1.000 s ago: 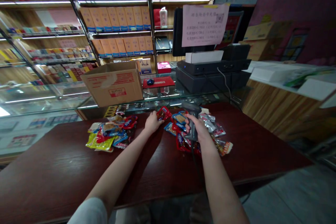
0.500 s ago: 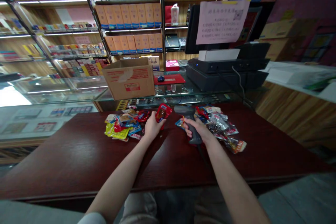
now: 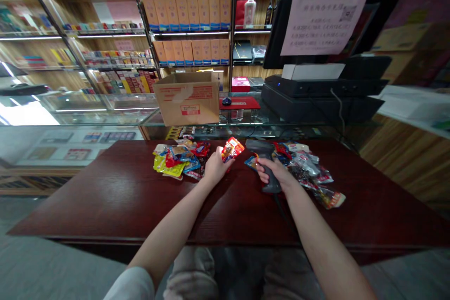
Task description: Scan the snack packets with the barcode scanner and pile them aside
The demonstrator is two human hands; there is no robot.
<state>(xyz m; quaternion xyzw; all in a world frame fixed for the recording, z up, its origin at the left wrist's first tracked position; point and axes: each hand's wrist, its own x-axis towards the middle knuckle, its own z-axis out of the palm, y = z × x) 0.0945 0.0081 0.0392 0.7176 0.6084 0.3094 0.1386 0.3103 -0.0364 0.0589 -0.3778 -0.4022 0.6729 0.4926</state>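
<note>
Between the fingers of my left hand (image 3: 215,167) is a red snack packet (image 3: 232,148), raised over the dark wooden table (image 3: 116,197). My right hand (image 3: 275,173) is wrapped round the handle of a dark grey barcode scanner (image 3: 260,148), whose head points left toward the packet. Its cable runs down toward me. Left of my left hand lies a pile of mixed snack packets (image 3: 179,159), some yellow, blue and red. Another pile of packets (image 3: 305,168), partly behind my right hand and forearm, lies to the right. One small blue packet (image 3: 251,162) sits just beside the scanner.
Behind the table stands a glass counter (image 3: 242,117) with an open cardboard box (image 3: 190,103), a computer mouse (image 3: 227,101) on a red mat, and a cash register with a monitor (image 3: 281,33). Stocked shelves (image 3: 190,33) line the back wall.
The view has shifted, so the scene sits further right. The red packet in my left hand has tilted and its face now catches bright light. My right hand still holds the scanner.
</note>
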